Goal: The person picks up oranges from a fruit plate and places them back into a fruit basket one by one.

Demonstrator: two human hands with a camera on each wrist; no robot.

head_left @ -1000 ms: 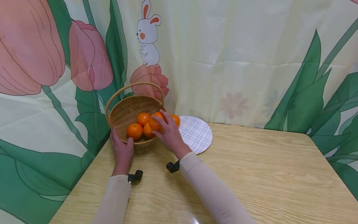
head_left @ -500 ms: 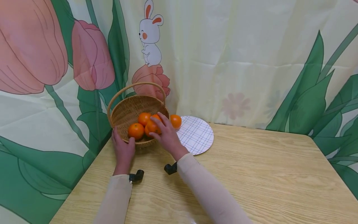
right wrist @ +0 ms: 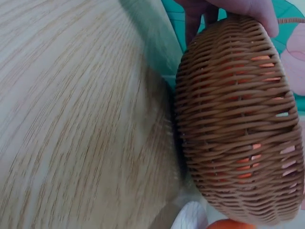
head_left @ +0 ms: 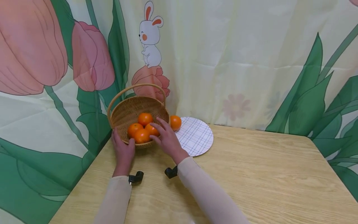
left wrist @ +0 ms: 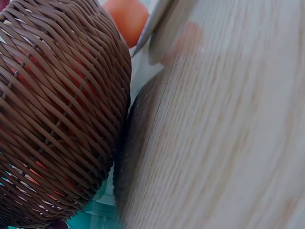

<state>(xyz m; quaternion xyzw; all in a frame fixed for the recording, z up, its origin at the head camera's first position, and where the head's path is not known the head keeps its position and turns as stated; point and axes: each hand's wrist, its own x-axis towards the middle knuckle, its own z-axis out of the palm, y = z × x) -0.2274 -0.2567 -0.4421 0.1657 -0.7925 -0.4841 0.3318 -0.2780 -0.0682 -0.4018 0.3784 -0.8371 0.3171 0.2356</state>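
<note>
Basket (head_left: 131,109) near left edge of table (head_left: 265,168); room farther right. Left hand (head_left: 124,151) pinches rim (head_left: 145,144); right hand (head_left: 169,142), fingers spread, at oranges (head_left: 142,136), contact unclear.

Here's the pale wood-grain table (head_left: 268,168), and right behind it the printed curtain (head_left: 201,46): a white rabbit (head_left: 152,40) sits upright on a pinkish bloom (head_left: 148,74), giant pink tulips (head_left: 93,59) fill the left, tall green leaves (head_left: 305,102) fan out at right!

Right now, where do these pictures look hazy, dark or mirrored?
Head view: clearest, brightly lit; left wrist view: hazy, basket dark, faint orange reflection on the table; right wrist view: dark patch beside the basket, perhaps shadow or reflection.
</note>
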